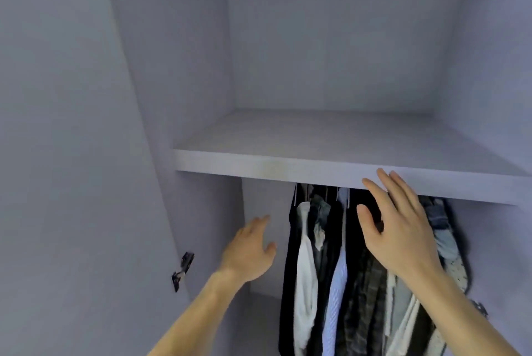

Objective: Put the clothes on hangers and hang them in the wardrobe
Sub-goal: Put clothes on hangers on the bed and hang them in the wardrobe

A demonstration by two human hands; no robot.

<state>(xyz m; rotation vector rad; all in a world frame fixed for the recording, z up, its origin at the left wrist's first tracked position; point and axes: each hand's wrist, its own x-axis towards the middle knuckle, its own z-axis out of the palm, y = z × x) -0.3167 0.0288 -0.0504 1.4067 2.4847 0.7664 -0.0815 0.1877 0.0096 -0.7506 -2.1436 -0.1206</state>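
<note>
Clothes (305, 257) just R of left hand (250, 253), behind right hand (401, 233).

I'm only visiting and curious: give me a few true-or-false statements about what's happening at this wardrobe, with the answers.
1. The left hand and right hand both hold nothing. True.
2. The clothes hang above the shelf. False: they hang below it.
3. The right hand is a clenched fist. False: its fingers are straight and spread.
4. A white garment hangs among darker ones. True.
</note>
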